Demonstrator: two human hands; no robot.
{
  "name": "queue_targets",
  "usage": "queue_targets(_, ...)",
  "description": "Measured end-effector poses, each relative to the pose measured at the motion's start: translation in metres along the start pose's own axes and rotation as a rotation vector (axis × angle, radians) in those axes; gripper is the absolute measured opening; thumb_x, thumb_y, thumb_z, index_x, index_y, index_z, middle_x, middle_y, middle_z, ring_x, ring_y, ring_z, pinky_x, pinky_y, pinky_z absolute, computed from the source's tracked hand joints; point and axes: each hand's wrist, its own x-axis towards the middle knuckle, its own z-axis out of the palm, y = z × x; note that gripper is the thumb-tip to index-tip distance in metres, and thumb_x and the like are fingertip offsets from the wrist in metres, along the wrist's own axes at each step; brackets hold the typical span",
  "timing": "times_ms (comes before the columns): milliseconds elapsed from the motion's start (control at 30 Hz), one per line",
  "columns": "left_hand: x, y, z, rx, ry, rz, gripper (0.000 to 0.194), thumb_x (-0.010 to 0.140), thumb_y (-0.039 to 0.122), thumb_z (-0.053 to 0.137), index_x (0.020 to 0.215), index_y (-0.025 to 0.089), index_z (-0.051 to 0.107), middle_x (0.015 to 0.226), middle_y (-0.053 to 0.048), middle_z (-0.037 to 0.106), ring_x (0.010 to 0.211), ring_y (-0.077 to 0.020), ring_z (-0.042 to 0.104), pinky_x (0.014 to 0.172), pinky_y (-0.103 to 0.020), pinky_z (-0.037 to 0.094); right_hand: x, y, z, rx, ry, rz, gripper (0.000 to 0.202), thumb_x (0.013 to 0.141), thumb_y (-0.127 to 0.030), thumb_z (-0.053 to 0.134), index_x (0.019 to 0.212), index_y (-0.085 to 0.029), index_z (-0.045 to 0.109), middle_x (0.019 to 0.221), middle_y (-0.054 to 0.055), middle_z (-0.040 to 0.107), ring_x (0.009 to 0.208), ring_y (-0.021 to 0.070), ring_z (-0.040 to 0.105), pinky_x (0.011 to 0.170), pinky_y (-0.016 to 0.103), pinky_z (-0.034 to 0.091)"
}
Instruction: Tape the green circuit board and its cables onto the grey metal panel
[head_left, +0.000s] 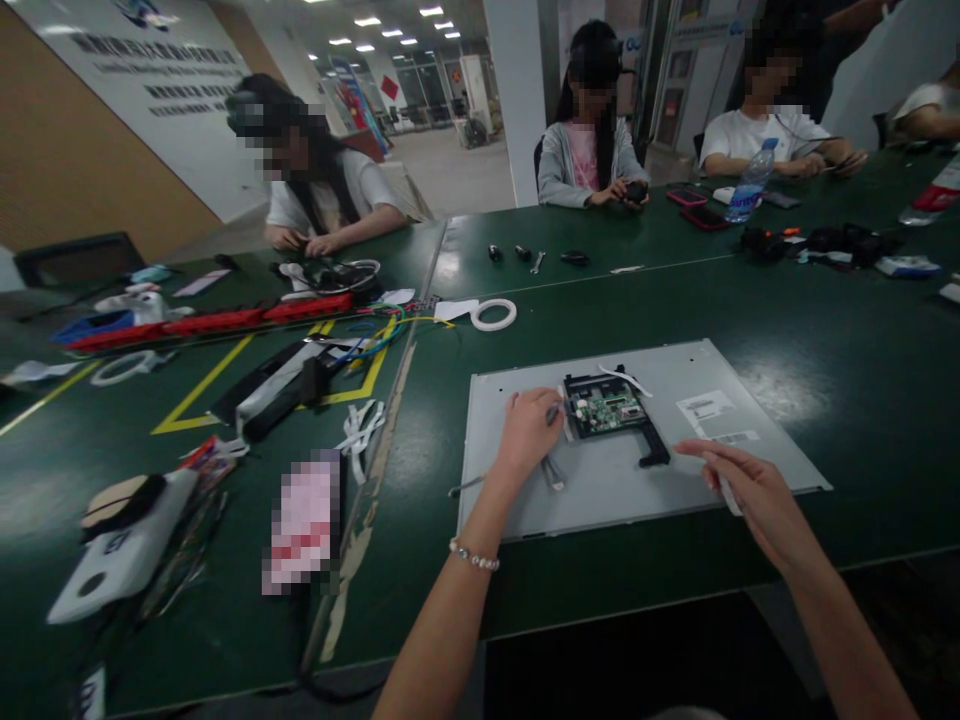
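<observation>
Left hand (531, 425): you are curling fingers beside the circuit board (609, 408); grip unclear.
Right hand (731, 475): you are gripping a white piece (729, 496).
Panel (622, 490): lying beneath both hands.

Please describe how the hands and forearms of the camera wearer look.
Both hands, left hand and right hand, are without gloves. A bracelet of round, pale, shiny beads circles the left wrist; nothing is visible on the right wrist. No sleeves show on the forearms.

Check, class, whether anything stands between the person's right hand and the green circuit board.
Yes: the black frame's projecting arm lies between the right hand and the green circuit board. Nothing else visible blocks that gap.
</observation>
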Motion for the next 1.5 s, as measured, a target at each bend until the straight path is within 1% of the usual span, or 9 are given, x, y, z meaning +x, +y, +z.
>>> queue_targets(200, -0.001, 0.001, -0.001, -0.012, -0.066, -0.019, 0.026, 0.081, 0.02, 0.06, 0.106, 0.026, 0.062, 0.118, -0.007, 0.064, 0.117, -0.0254, 0.054, 0.107, -0.057, 0.026, 0.003, 0.003, -0.003, -0.065, -0.003, -0.002, 0.041, 0.079, -0.047, 0.059, 0.106, -0.019, 0.072, 0.077, 0.006, 0.062, 0.066, 0.0141, 0.049, 0.062, 0.027, 0.04)
queue_targets(467, -0.014, 0.016, 0.0, 0.223, -0.158, 0.111, 0.041, 0.089, 0.008, 0.037, 0.125, 0.02, 0.053, 0.135, -0.011, 0.053, 0.125, -0.0214, 0.048, 0.113, -0.054, 0.014, 0.004, 0.003, -0.007, -0.005, -0.041, 0.026, 0.039, 0.079, -0.044, 0.06, 0.105, -0.018, 0.072, 0.079, 0.006, 0.063, 0.07, 0.0146, 0.052, 0.067, 0.027, 0.044)
queue_targets(833, -0.025, 0.027, -0.002, 0.133, -0.25, 0.015, 0.047, 0.095, 0.028, 0.034, 0.141, 0.021, 0.033, 0.151, -0.012, 0.03, 0.138, -0.0259, 0.03, 0.108, -0.064, 0.016, -0.001, 0.005, -0.009, -0.115, -0.124, -0.069, 0.037, 0.085, -0.044, 0.052, 0.107, -0.02, 0.07, 0.078, 0.004, 0.063, 0.076, 0.016, 0.055, 0.072, 0.028, 0.044)
queue_targets(1033, -0.025, 0.024, -0.012, -0.138, -0.084, -0.074, 0.042, 0.094, 0.025, 0.036, 0.136, 0.019, 0.041, 0.143, -0.012, 0.043, 0.134, -0.0234, 0.038, 0.11, -0.052, 0.028, -0.002, 0.004, -0.017, -0.052, -0.203, -0.099, 0.035, 0.087, -0.042, 0.049, 0.107, -0.019, 0.066, 0.093, 0.005, 0.065, 0.058, 0.0102, 0.046, 0.059, 0.025, 0.039)
queue_targets(1167, -0.042, 0.057, -0.022, -0.391, 0.096, -0.039, 0.039, 0.093, 0.024, 0.041, 0.132, 0.02, 0.045, 0.133, -0.01, 0.054, 0.121, -0.0186, 0.052, 0.102, -0.037, 0.042, -0.008, -0.016, -0.014, -0.073, -0.475, -0.075, 0.03, 0.09, -0.04, 0.045, 0.098, -0.018, 0.064, 0.085, 0.004, 0.064, 0.048, 0.0066, 0.036, 0.048, 0.023, 0.028)
queue_targets(1267, -0.055, 0.09, -0.026, -0.571, -0.019, -0.017, 0.036, 0.093, 0.03, 0.045, 0.127, 0.024, 0.05, 0.129, -0.008, 0.057, 0.112, -0.0178, 0.056, 0.086, -0.03, 0.05, -0.015, -0.04, -0.006, -0.111, -0.788, -0.064, 0.023, 0.091, -0.035, 0.044, 0.092, -0.019, 0.061, 0.081, 0.002, 0.064, 0.051, 0.0073, 0.04, 0.048, 0.021, 0.027)
queue_targets(1333, -0.059, 0.103, -0.026, -0.672, -0.233, 0.005, 0.028, 0.092, 0.032, 0.047, 0.114, 0.022, 0.06, 0.112, -0.005, 0.065, 0.096, -0.0164, 0.061, 0.075, -0.025, 0.05, -0.019, -0.054, -0.001, -0.139, -0.901, -0.098, 0.016, 0.091, -0.03, 0.045, 0.092, -0.019, 0.057, 0.083, 0.002, 0.065, 0.059, 0.0088, 0.047, 0.052, 0.02, 0.031)
queue_targets(1433, -0.057, 0.108, -0.022, -0.783, -0.505, 0.005, 0.024, 0.09, 0.03, 0.048, 0.089, 0.015, 0.066, 0.074, -0.001, 0.065, 0.066, -0.0112, 0.058, 0.062, -0.021, 0.045, -0.017, -0.064, 0.001, -0.165, -0.913, -0.077, 0.015, 0.091, -0.029, 0.043, 0.101, -0.021, 0.051, 0.086, 0.001, 0.067, 0.054, 0.0074, 0.044, 0.049, 0.019, 0.029)
queue_targets(1500, -0.052, 0.105, -0.02, -0.783, -0.519, -0.018, 0.023, 0.088, 0.028, 0.048, 0.082, 0.014, 0.065, 0.06, 0.003, 0.056, 0.055, -0.009, 0.051, 0.055, -0.019, 0.039, -0.01, -0.065, -0.003, -0.196, -0.87, -0.028, 0.025, 0.09, -0.031, 0.044, 0.114, -0.022, 0.046, 0.091, 0.002, 0.067, 0.048, 0.0061, 0.041, 0.045, 0.018, 0.027)
